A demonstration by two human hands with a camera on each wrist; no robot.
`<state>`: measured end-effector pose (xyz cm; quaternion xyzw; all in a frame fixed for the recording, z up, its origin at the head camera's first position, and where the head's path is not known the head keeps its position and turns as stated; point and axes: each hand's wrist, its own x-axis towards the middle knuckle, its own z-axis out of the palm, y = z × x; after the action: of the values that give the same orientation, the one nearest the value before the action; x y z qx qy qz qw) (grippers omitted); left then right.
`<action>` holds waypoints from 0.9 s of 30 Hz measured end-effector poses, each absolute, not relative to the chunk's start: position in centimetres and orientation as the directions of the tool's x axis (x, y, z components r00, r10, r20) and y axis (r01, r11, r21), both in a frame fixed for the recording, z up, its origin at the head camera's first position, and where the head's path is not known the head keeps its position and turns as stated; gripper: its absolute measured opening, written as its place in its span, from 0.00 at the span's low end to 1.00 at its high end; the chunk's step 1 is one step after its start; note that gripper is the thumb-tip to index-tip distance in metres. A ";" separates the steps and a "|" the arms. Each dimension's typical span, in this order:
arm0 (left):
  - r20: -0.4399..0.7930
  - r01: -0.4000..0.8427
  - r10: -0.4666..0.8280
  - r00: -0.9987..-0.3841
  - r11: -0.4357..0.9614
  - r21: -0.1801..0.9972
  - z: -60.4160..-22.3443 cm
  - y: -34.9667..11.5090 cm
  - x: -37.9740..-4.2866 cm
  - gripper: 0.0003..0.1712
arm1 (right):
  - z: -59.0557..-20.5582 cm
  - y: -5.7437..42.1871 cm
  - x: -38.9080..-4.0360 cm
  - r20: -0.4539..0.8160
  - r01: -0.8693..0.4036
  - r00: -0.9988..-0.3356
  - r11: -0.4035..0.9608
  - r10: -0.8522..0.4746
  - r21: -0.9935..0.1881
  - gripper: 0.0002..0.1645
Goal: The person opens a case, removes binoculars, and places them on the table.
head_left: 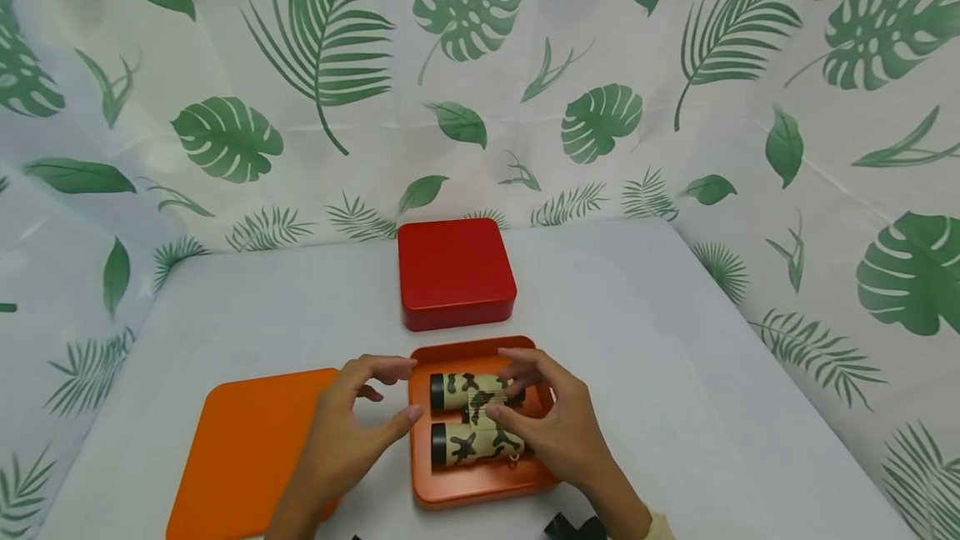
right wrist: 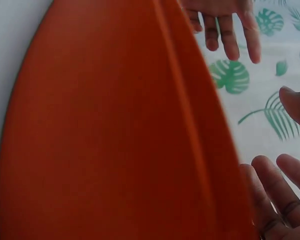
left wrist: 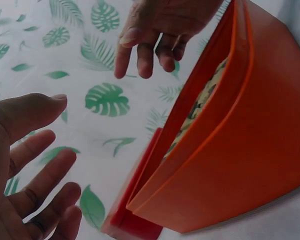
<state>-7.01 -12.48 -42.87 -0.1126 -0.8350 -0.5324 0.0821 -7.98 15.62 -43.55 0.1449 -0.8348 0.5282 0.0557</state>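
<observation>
The left hand point(head_left: 352, 432) is widely open, thumb and fingers well apart, gripping nothing, just beside the left edge of the orange box point(head_left: 450, 490). The right hand point(head_left: 558, 419) is likewise spread and empty, above the box's right edge. The camouflage binoculars point(head_left: 480, 417) lie inside that box, near the front edge of the table point(head_left: 637, 315), untouched by either hand.

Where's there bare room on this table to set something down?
The widest bare patch of table is right of the open orange box, towards the leafy curtain. Another lies behind the flat orange lid, left of the red box. The middle is crowded: left hand and right hand surround the binoculars.
</observation>
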 end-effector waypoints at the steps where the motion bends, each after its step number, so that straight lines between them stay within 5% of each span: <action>1: 0.252 0.272 0.104 -0.962 0.420 0.866 -43.0 -12.4 -7.0 0.25 | -43.7 15.8 -8.0 0.237 -0.292 -0.955 0.410 -0.181 -0.864 0.38; 10: 0.118 0.177 0.143 -0.983 0.544 0.820 -43.7 -11.2 -7.2 0.34 | -45.2 17.5 -8.5 0.227 -0.321 -0.943 0.480 -0.243 -0.816 0.41; 27: 0.124 0.247 0.260 -0.958 0.523 0.816 -45.9 -10.8 -7.7 0.43 | -45.6 18.5 -9.6 0.145 -0.362 -0.904 0.538 -0.402 -0.761 0.55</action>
<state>-7.71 -10.77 -45.85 -0.1452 -0.8726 -0.4663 -0.0067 -9.61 18.45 -45.64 0.2179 -0.8767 0.4281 -0.0237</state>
